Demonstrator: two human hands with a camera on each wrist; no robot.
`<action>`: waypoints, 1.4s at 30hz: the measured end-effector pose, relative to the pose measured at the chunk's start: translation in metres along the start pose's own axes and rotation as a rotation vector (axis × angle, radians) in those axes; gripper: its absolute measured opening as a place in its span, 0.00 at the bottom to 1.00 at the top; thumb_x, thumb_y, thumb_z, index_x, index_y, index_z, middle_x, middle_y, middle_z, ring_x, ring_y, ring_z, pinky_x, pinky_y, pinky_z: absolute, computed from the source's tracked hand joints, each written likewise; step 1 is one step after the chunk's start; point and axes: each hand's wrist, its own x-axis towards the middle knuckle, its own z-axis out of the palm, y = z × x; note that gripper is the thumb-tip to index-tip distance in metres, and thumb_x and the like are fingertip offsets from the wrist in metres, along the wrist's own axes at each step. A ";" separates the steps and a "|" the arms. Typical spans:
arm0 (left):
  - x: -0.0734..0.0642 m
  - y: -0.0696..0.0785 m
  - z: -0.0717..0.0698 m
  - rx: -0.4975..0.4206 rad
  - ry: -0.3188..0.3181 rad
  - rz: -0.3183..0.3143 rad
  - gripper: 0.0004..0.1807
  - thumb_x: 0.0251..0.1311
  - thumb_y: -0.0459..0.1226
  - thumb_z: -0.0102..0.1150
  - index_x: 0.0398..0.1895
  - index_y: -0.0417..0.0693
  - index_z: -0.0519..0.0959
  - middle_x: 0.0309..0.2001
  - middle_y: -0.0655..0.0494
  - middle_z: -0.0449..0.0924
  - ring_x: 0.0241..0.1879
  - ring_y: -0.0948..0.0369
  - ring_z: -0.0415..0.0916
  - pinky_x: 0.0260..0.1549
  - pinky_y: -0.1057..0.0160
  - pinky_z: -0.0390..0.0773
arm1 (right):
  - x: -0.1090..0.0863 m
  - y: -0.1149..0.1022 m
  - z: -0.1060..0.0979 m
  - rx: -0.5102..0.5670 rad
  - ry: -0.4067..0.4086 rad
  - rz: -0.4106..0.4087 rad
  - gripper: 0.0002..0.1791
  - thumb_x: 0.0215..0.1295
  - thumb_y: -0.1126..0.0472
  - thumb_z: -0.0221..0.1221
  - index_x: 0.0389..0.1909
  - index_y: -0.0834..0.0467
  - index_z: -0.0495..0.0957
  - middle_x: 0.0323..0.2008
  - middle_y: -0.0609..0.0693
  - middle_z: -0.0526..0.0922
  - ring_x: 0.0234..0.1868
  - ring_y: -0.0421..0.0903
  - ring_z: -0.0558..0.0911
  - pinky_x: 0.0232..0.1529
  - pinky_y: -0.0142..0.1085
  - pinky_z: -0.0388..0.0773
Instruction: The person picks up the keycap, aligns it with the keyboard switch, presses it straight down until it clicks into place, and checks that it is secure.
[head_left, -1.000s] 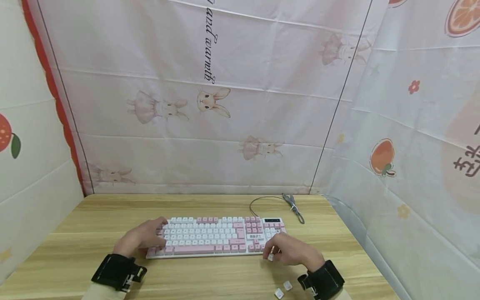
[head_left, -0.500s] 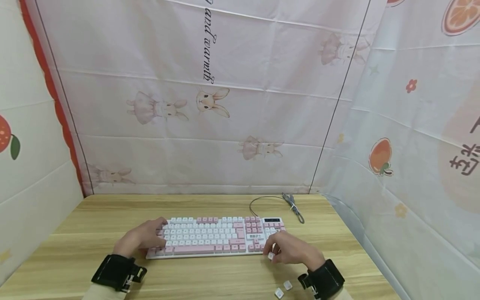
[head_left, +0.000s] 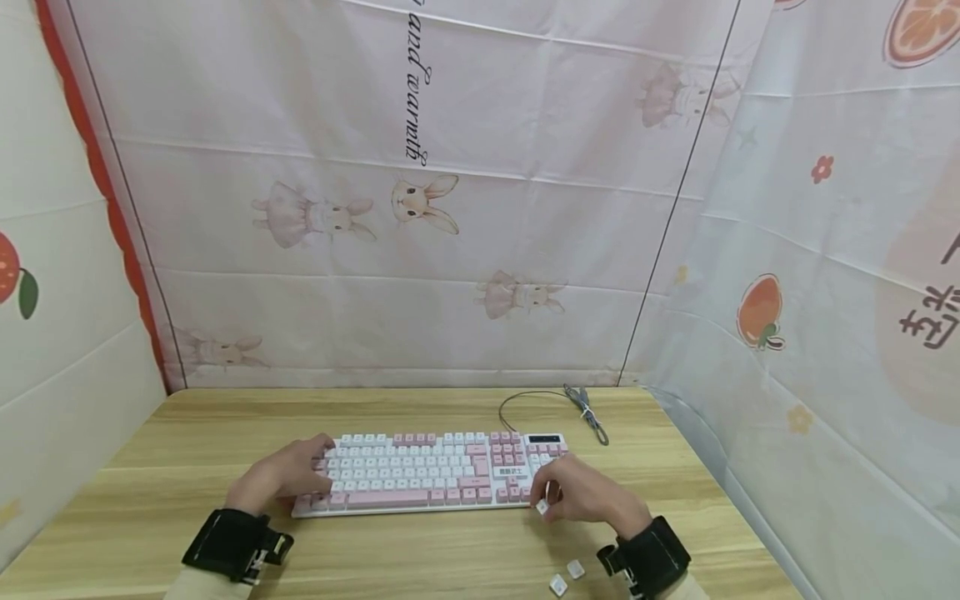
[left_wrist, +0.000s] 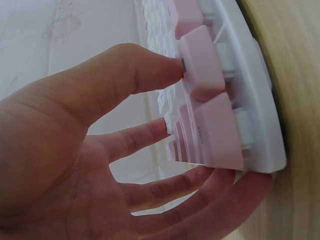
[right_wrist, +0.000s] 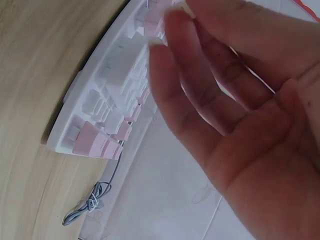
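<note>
A pink and white keyboard (head_left: 405, 463) lies flat on the table. My left hand (head_left: 285, 473) holds its left end. In the left wrist view the thumb presses a pink key (left_wrist: 202, 62), and the other fingers touch keys and the side edge. Above the keyboard's lower right corner, my right hand (head_left: 581, 493) pinches a small white keycap (head_left: 543, 506) between thumb and fingers. Fingers mostly hide that keycap in the right wrist view. There, the number pad shows a socket without a cap (right_wrist: 94, 104) near pink keys (right_wrist: 90, 140).
Two loose white keycaps, one (head_left: 575, 570) slightly behind the other (head_left: 558, 586), lie on the wooden table (head_left: 405, 558) in front of the right hand. The keyboard's grey cable (head_left: 587, 414) is bundled behind it. Printed cloth (head_left: 465, 242) hangs around the table.
My right hand has risen slightly in the head view with the keycap, and the keycap's angle has turned a little. The left hand and keyboard stay in place.
</note>
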 end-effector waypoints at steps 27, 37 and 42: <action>0.000 0.001 0.000 0.005 -0.003 -0.002 0.37 0.54 0.37 0.69 0.68 0.38 0.68 0.66 0.29 0.73 0.51 0.47 0.72 0.47 0.47 0.76 | -0.007 0.016 -0.015 -0.101 0.224 0.021 0.10 0.59 0.75 0.67 0.42 0.66 0.87 0.36 0.55 0.89 0.33 0.35 0.81 0.35 0.30 0.79; 0.000 -0.001 0.000 -0.007 -0.007 0.007 0.37 0.54 0.37 0.68 0.68 0.37 0.68 0.65 0.29 0.73 0.49 0.47 0.72 0.43 0.50 0.76 | -0.008 0.015 -0.016 -0.132 0.235 0.039 0.09 0.56 0.75 0.69 0.39 0.66 0.87 0.36 0.56 0.89 0.32 0.40 0.83 0.33 0.29 0.79; 0.000 -0.001 0.001 -0.010 -0.001 0.007 0.37 0.54 0.36 0.68 0.68 0.37 0.68 0.66 0.29 0.72 0.49 0.47 0.72 0.44 0.50 0.76 | -0.008 0.016 -0.015 -0.202 0.253 0.045 0.09 0.52 0.75 0.71 0.36 0.64 0.88 0.34 0.53 0.87 0.32 0.43 0.82 0.33 0.29 0.77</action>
